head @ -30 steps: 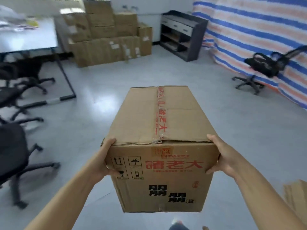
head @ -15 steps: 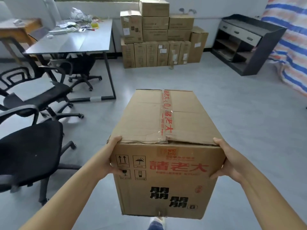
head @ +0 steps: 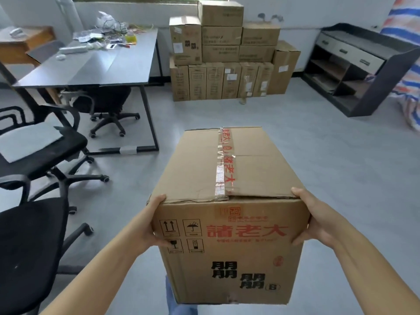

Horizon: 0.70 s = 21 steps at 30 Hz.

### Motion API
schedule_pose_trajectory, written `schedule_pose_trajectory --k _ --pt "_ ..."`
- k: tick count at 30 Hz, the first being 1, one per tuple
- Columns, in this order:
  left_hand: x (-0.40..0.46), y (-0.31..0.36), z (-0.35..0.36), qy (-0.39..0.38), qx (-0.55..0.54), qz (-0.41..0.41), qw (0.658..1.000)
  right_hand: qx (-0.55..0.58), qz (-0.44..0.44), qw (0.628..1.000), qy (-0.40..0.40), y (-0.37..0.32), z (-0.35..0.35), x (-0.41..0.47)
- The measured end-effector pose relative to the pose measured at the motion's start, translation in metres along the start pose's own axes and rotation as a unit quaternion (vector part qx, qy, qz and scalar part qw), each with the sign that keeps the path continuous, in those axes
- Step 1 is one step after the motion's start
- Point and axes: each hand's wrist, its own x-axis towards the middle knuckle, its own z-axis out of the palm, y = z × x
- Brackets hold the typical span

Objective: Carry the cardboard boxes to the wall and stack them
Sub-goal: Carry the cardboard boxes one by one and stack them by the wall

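Observation:
I carry a taped brown cardboard box (head: 229, 201) with red and black printed characters, held in the air in front of me. My left hand (head: 150, 223) grips its near left edge, thumb on the front face. My right hand (head: 311, 219) grips its near right edge, fingers wrapped round the side. Straight ahead, a stack of several cardboard boxes (head: 229, 53) stands against the white back wall (head: 306, 10), upright narrow boxes at the bottom and flatter ones piled on top.
A grey table (head: 95, 64) with clutter stands at the left, with black office chairs (head: 34, 235) beside and under it. A dark shelf unit (head: 354, 69) stands at the right, by a striped tarp (head: 406, 30). Bare grey floor (head: 272, 114) lies between me and the stack.
The view has swung left and moved forward, so the stack by the wall is now centred and closer. Both hands keep the same hold on the box.

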Motion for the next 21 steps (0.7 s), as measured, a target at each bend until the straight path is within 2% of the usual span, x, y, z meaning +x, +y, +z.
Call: schedule_pose_trajectory --k 9,17,21 --pt "0.136 0.184 0.031 -0.027 0.040 0.013 0.999 0.028 -0.011 0.999 0.026 -0.131 0.062 0.140" --pt "0.233 0.328 0.074 -0.031 0.023 0.040 0.998 0.030 -0.043 0.998 0.029 -0.252 0.091 0.264" --pt "0.290 0.395 0.099 -0.041 0.059 0.101 0.992 0.025 -0.068 0.997 0.006 -0.324 0.100 0.345"
